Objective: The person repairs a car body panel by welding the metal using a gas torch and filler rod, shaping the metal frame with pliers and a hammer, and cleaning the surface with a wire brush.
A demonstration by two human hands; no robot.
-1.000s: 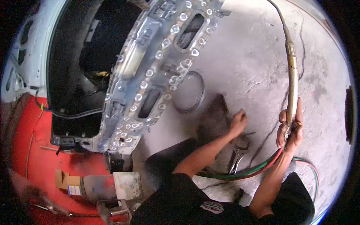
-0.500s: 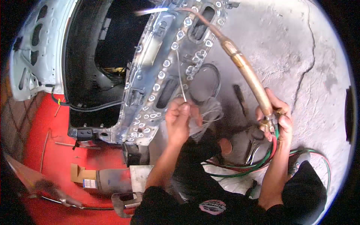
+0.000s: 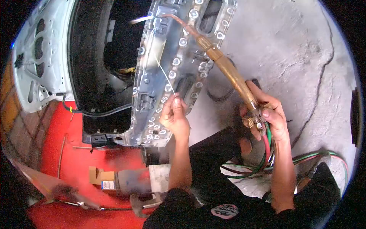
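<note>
My right hand grips a brass gas torch at its valve end. The torch slants up and left, and a bright flame burns at its bent copper tip, near the top of the car body panel. Between thumb and fingers, my left hand pinches a thin filler rod. Its upper end points at a pale patch on the panel, well below the flame. Rows of whitish ringed weld spots run along the bare metal.
Green and red hoses drop from the torch and cross the concrete floor. At the left stands a pale car door. A small open cardboard box and a clamp lie near the red surface.
The torch and its flame have shifted left and slightly down. My left hand has moved slightly up, and the rod now leans further left. The camera view has also shifted.
</note>
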